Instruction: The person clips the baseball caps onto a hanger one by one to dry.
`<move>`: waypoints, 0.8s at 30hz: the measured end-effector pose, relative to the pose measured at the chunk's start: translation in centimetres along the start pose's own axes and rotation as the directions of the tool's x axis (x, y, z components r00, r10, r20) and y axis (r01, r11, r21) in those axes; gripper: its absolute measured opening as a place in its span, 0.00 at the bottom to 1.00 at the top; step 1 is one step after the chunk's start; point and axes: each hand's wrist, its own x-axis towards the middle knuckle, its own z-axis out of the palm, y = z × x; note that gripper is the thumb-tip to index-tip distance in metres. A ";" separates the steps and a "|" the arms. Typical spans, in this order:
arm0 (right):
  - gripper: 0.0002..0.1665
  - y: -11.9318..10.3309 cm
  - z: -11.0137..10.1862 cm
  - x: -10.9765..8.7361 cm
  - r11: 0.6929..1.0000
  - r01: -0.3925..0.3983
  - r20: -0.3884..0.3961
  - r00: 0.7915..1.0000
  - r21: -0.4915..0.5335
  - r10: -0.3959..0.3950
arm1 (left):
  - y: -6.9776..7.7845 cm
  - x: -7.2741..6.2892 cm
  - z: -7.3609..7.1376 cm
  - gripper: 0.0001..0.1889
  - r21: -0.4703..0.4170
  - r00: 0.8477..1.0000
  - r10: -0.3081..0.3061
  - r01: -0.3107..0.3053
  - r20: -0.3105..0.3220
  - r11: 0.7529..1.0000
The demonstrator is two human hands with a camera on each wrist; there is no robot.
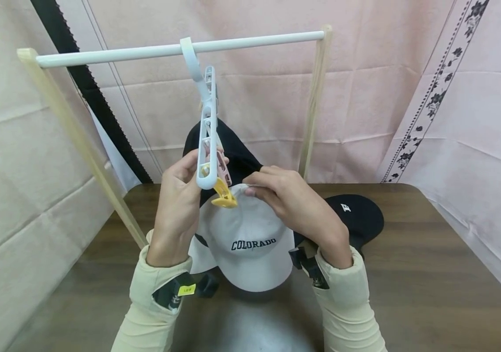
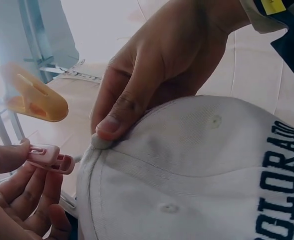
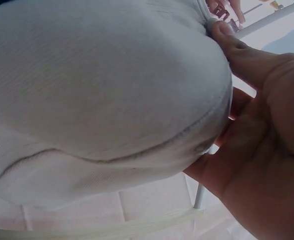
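A white cap (image 1: 252, 222) lettered "COLORADO" hangs with its brim downward. My right hand (image 1: 296, 198) pinches its crown near the top button, seen also in the left wrist view. Just left of it, my left hand (image 1: 176, 205) holds a pink clip (image 2: 46, 156) between thumb and fingers; the clip's tip is apart from the cap. A yellow clip (image 1: 225, 195) dangles at the near end of the light blue hanger (image 1: 206, 132). Close to the pink clip, the hanger's bar partly covers my left fingers. The right wrist view is mostly filled by the cap's fabric.
The hanger hooks over a white rail (image 1: 122, 55) on wooden posts (image 1: 83, 142). A black cap (image 1: 228, 146) hangs behind the hands. Another dark cap (image 1: 362, 220) lies at right on the brown table (image 1: 417, 274). A second white brim (image 1: 199, 256) shows at left.
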 end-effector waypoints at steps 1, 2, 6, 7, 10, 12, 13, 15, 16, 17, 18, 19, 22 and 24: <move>0.08 0.0 0.0 0.0 1.000 0.001 -0.007 1.000 0.003 -0.001 | 0.0 0.0 0.0 0.18 -0.002 1.000 0.002 -0.002 -0.004 1.000; 0.08 -0.1 0.0 -0.1 1.000 0.003 -0.014 1.000 0.006 -0.003 | 0.0 0.0 0.0 0.18 -0.006 1.000 0.003 -0.003 -0.006 1.000; 0.06 -0.3 0.1 -0.1 1.000 -0.005 -0.059 0.998 0.016 0.006 | -0.2 0.1 0.0 0.17 -0.037 1.000 -0.007 0.007 0.002 0.999; 0.06 -0.3 0.1 0.0 1.000 -0.009 -0.072 0.997 0.019 0.011 | -0.2 0.1 0.0 0.17 -0.045 1.000 -0.010 0.010 0.003 0.999; 0.05 -0.5 0.1 0.0 1.000 -0.020 -0.105 0.994 0.021 0.023 | -0.2 0.2 0.0 0.17 -0.057 1.000 -0.012 0.013 0.006 0.998; 0.05 -0.5 0.1 0.0 1.000 -0.018 -0.110 0.994 0.018 0.020 | -0.2 0.2 0.0 0.16 -0.059 1.000 -0.009 0.009 0.004 0.998; 0.05 -0.5 0.0 0.0 1.000 -0.014 -0.108 0.994 0.016 0.016 | -0.2 0.2 0.0 0.16 -0.059 1.000 -0.004 0.004 0.005 0.998; 0.05 -0.5 0.1 0.0 1.000 0.000 -0.098 0.995 0.016 0.002 | -0.2 0.2 0.0 0.16 -0.065 1.000 0.008 -0.007 0.008 0.998; 0.05 -0.5 0.1 0.1 1.000 0.008 -0.093 0.996 0.016 -0.007 | -0.2 0.3 0.1 0.16 -0.067 1.000 0.014 -0.014 0.010 0.998; 0.06 -0.5 0.2 0.1 1.000 0.017 -0.089 0.996 0.016 -0.015 | -0.2 0.3 0.1 0.15 -0.070 1.000 0.022 -0.021 0.013 0.997; 0.06 -0.5 0.2 0.2 1.000 0.024 -0.085 0.996 0.019 -0.022 | -0.2 0.3 0.1 0.15 -0.073 0.999 0.030 -0.028 0.015 0.997; 0.06 -0.5 0.3 0.2 0.999 0.030 -0.083 0.996 0.022 -0.028 | -0.2 0.3 0.1 0.15 -0.075 0.999 0.035 -0.034 0.016 0.997; 0.06 -0.5 0.6 0.3 0.999 0.042 -0.089 0.995 0.030 -0.039 | -0.2 0.2 0.1 0.12 -0.086 0.999 0.037 -0.036 0.014 0.996; 0.07 -0.5 0.8 0.3 0.998 0.041 -0.096 0.995 0.038 -0.038 | -0.3 0.2 0.2 0.09 -0.091 0.999 0.033 -0.032 0.012 0.995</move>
